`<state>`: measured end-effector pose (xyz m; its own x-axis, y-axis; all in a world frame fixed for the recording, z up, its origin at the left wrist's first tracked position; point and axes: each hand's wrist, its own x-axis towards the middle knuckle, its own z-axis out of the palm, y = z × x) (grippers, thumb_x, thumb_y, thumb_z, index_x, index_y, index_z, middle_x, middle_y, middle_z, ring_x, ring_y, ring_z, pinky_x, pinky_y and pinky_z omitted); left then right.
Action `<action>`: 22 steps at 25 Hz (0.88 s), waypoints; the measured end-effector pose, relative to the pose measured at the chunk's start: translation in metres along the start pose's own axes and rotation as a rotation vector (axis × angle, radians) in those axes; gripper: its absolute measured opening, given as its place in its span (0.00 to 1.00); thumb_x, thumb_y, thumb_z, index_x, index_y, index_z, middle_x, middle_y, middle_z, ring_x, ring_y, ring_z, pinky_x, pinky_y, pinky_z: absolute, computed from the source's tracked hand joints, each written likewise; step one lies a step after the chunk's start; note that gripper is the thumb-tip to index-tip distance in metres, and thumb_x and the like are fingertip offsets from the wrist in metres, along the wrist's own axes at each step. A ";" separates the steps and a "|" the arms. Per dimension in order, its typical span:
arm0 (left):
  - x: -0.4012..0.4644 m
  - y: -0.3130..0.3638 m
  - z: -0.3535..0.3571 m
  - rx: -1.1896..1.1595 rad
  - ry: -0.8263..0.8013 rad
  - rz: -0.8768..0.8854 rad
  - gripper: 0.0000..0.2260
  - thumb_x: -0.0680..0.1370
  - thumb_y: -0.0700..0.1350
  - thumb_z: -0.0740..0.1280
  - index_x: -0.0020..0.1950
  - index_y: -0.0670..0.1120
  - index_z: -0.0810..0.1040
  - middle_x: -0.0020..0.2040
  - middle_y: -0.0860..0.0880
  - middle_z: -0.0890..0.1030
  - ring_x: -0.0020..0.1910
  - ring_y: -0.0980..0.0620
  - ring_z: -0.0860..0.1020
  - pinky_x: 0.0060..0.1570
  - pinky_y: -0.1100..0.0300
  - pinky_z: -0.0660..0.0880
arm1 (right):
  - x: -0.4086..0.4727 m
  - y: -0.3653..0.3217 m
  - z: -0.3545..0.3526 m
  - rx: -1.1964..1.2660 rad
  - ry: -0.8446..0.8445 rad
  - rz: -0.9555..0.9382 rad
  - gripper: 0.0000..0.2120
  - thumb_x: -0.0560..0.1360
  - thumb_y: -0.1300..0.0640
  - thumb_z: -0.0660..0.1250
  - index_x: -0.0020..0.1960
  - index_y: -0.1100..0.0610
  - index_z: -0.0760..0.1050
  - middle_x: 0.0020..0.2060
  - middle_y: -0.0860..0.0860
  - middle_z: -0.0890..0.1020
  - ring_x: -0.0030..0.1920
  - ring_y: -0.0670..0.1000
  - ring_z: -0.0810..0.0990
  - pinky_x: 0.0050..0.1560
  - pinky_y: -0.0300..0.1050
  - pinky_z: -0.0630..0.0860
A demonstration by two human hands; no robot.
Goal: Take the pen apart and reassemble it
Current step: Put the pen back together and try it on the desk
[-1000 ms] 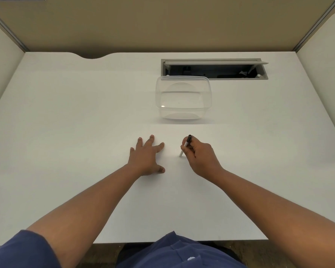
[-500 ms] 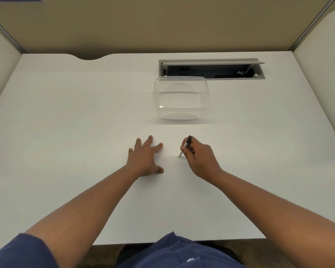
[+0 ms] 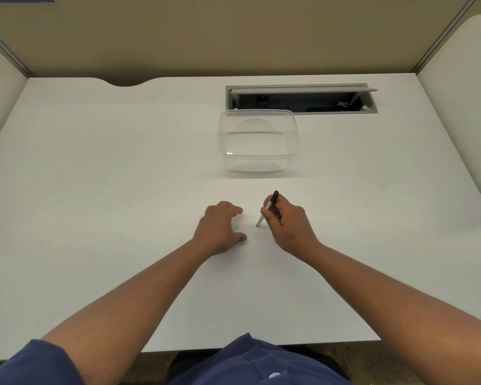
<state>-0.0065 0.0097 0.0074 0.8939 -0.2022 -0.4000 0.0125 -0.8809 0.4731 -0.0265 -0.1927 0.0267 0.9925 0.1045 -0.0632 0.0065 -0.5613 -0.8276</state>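
**Left hand curls beside the held pen**

Fingers of the left hand [image 3: 220, 227], spread flat on the desk [image 3: 95, 190] a second ago, have drawn in to a loose curl that holds nothing, the thumb out toward the other hand. The right hand [image 3: 288, 226] has hardly shifted: it grips the pen [image 3: 267, 208] as if to write, tilted, pale tip down at or just above the desktop and dark end pointing away toward the tub [image 3: 257, 141].

The pen looks whole, so I judge that taking it apart has not begun. The risk lies in the first pull. A slim, smooth barrel gives little purchase, and if the left hand tugs a tight end piece free with a jerk, small inner parts could drop, roll across the flat, slick white surface and go off the near edge. Pressing the tip into the desk could also leave a mark.

The pen is a thin straight rod, white along the body with a black end. The tub is clear plastic, rounded at the corners, thin-walled and glossy, nothing showing inside it. Behind it sits a grey metal cable hatch [image 3: 301, 100], its lid raised.
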 end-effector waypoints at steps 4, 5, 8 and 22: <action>-0.002 0.016 0.015 -0.237 -0.025 0.047 0.26 0.73 0.49 0.77 0.70 0.52 0.76 0.62 0.51 0.80 0.58 0.51 0.77 0.62 0.54 0.74 | 0.001 0.000 -0.002 0.012 0.012 0.026 0.02 0.81 0.55 0.64 0.50 0.52 0.73 0.32 0.55 0.80 0.30 0.55 0.74 0.37 0.53 0.75; -0.002 0.018 0.017 -0.264 -0.024 0.050 0.24 0.74 0.48 0.77 0.69 0.51 0.77 0.59 0.52 0.80 0.54 0.52 0.78 0.60 0.54 0.76 | 0.001 0.000 -0.002 0.020 0.015 0.028 0.02 0.81 0.55 0.64 0.49 0.51 0.73 0.33 0.55 0.80 0.31 0.55 0.75 0.37 0.54 0.75; -0.001 0.020 0.021 -0.317 0.020 0.073 0.17 0.75 0.45 0.75 0.63 0.49 0.81 0.52 0.53 0.82 0.48 0.51 0.80 0.56 0.53 0.78 | 0.000 -0.002 -0.002 0.064 0.022 0.039 0.02 0.81 0.54 0.64 0.48 0.49 0.73 0.34 0.55 0.81 0.31 0.55 0.75 0.36 0.53 0.76; -0.007 0.025 0.019 -0.482 0.085 0.100 0.03 0.77 0.42 0.72 0.44 0.46 0.81 0.36 0.50 0.82 0.35 0.54 0.76 0.41 0.58 0.75 | 0.000 -0.014 -0.003 0.159 -0.003 0.089 0.11 0.76 0.51 0.70 0.58 0.48 0.76 0.46 0.45 0.83 0.37 0.43 0.82 0.35 0.34 0.75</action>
<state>-0.0210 -0.0191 0.0072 0.9345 -0.2224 -0.2779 0.1121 -0.5570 0.8229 -0.0258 -0.1874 0.0405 0.9879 0.0634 -0.1415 -0.1007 -0.4318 -0.8963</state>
